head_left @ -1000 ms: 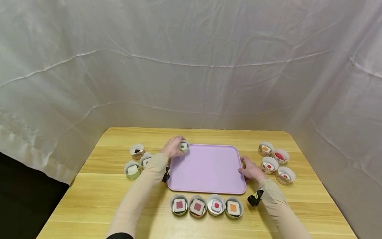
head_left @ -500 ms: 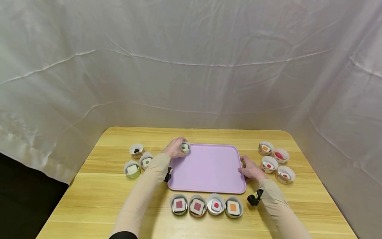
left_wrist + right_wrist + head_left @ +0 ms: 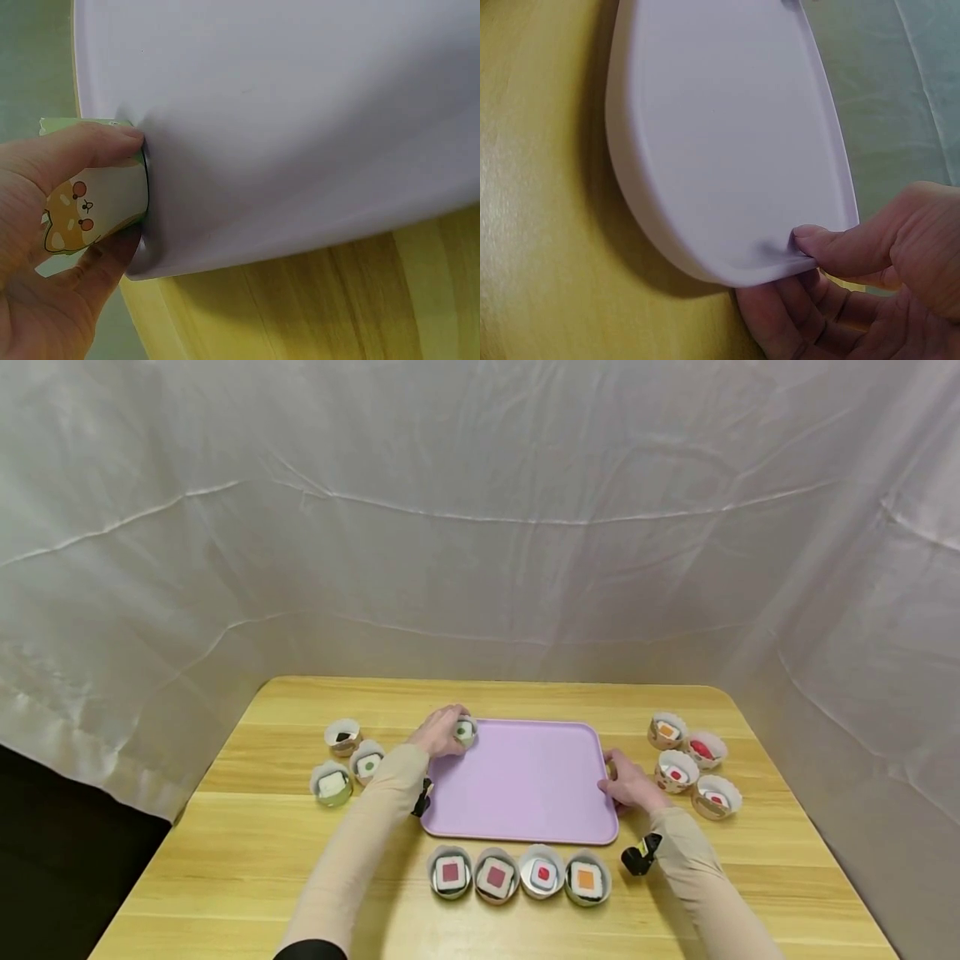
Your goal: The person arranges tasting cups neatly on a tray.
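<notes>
A lilac tray [image 3: 525,781] lies on the wooden table. At its far left corner my left hand [image 3: 441,732] grips a paper baking cup [image 3: 112,196] printed with a cartoon dog face, thumb on one side and fingers round the other. Inside that cup, the head view shows a white sushi piece [image 3: 462,729] with a green centre. The cup's base is at the tray's surface. My right hand [image 3: 870,277] pinches the tray's right rim, its thumb on the inner face and the fingers curled beneath.
Several cups with sushi pieces, one with an orange centre [image 3: 586,881], line up before the tray. To the left stands a group including a green cup [image 3: 332,783]; another group with a red-topped cup [image 3: 705,749] is at the right. A grey curtain [image 3: 480,527] hangs behind.
Between the first frame and now, my left hand has shifted slightly right with the cup in its fingers. My right hand keeps its hold on the tray rim.
</notes>
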`<state>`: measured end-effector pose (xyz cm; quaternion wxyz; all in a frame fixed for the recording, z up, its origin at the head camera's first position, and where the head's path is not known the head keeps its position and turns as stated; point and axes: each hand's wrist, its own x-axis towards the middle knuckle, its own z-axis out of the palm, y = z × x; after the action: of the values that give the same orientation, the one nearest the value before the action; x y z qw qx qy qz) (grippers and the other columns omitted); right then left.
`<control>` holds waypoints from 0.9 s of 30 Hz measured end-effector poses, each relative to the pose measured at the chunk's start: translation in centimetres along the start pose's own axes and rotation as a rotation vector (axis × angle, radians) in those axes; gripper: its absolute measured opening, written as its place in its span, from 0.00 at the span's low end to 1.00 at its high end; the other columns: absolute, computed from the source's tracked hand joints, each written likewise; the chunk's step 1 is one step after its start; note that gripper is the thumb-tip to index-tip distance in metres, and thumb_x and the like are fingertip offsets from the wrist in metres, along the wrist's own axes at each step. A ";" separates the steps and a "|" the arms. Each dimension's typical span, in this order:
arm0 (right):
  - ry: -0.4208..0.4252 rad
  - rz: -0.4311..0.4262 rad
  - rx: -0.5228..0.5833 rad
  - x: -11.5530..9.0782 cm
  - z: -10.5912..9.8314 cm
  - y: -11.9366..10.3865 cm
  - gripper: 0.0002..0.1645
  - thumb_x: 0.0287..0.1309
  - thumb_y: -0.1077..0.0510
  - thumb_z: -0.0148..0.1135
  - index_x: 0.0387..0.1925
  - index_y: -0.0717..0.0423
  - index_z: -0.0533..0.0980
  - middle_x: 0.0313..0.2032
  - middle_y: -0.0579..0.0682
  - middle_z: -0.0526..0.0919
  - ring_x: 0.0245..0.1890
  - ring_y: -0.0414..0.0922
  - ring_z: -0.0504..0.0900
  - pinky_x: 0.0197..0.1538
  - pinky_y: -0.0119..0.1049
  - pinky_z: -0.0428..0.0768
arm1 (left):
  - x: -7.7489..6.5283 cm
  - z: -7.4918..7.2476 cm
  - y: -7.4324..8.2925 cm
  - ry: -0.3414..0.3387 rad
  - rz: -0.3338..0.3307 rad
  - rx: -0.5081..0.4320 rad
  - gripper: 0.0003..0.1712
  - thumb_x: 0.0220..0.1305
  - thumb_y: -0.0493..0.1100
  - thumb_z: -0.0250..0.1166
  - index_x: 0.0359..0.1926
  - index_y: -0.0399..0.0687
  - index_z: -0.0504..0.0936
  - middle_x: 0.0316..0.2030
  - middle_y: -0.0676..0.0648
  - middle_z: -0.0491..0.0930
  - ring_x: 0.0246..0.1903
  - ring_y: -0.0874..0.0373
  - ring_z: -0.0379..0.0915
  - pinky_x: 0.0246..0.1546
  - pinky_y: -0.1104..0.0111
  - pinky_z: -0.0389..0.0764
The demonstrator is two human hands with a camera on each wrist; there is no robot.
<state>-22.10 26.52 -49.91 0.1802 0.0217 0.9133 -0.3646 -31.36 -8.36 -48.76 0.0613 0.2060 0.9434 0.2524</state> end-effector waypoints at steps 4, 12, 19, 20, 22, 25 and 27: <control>-0.003 0.007 -0.007 -0.1 -0.1 -0.1 0.31 0.68 0.66 0.54 0.67 0.67 0.56 0.36 0.62 0.73 0.26 0.49 0.80 0.25 0.38 0.83 | 0.0 0.0 0.1 -0.008 -0.007 0.011 0.36 0.48 0.33 0.76 0.60 0.38 0.73 0.55 0.38 0.80 0.57 0.43 0.76 0.64 0.53 0.76; -0.007 0.002 -0.012 0.0 -0.1 0.0 0.31 0.68 0.65 0.54 0.67 0.68 0.55 0.36 0.62 0.73 0.26 0.48 0.80 0.25 0.37 0.83 | -0.1 0.0 0.2 -0.028 -0.035 0.000 0.38 0.49 0.34 0.76 0.62 0.40 0.72 0.56 0.38 0.79 0.58 0.43 0.75 0.65 0.52 0.75; -0.005 -0.004 -0.017 0.0 -0.1 -0.1 0.31 0.67 0.65 0.54 0.67 0.68 0.56 0.35 0.62 0.73 0.25 0.48 0.80 0.25 0.37 0.83 | -0.3 0.0 0.2 -0.031 -0.036 -0.010 0.39 0.51 0.35 0.75 0.65 0.39 0.70 0.60 0.38 0.77 0.61 0.43 0.74 0.66 0.52 0.74; -0.004 -0.004 -0.016 0.0 0.0 -0.1 0.31 0.67 0.66 0.54 0.67 0.68 0.56 0.35 0.61 0.73 0.25 0.48 0.80 0.25 0.37 0.83 | -0.4 0.1 0.1 -0.028 -0.034 -0.012 0.40 0.51 0.35 0.75 0.65 0.39 0.69 0.60 0.37 0.77 0.61 0.43 0.74 0.66 0.52 0.74; -0.003 -0.006 -0.013 0.1 0.0 -0.1 0.31 0.67 0.66 0.54 0.67 0.68 0.56 0.35 0.61 0.74 0.25 0.48 0.79 0.25 0.37 0.83 | -0.5 0.0 0.1 -0.029 -0.037 -0.013 0.42 0.51 0.36 0.75 0.67 0.38 0.68 0.62 0.36 0.75 0.62 0.42 0.73 0.67 0.52 0.74; -0.005 -0.011 -0.004 0.1 0.0 -0.2 0.31 0.67 0.67 0.54 0.67 0.69 0.56 0.35 0.61 0.74 0.25 0.48 0.79 0.25 0.37 0.82 | -0.7 -0.1 0.2 -0.025 -0.041 -0.026 0.46 0.51 0.38 0.76 0.69 0.37 0.65 0.65 0.35 0.73 0.64 0.40 0.71 0.68 0.50 0.73; -0.003 -0.009 -0.002 0.2 0.0 -0.2 0.31 0.67 0.66 0.54 0.67 0.69 0.56 0.35 0.62 0.74 0.26 0.48 0.79 0.25 0.37 0.82 | -0.8 -0.3 0.3 -0.020 -0.045 -0.032 0.49 0.51 0.40 0.78 0.71 0.36 0.63 0.66 0.34 0.71 0.65 0.39 0.70 0.68 0.50 0.72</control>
<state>-22.29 26.36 -49.88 0.1802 0.0170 0.9134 -0.3647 -30.59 -8.65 -48.35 0.0799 0.1865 0.9429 0.2640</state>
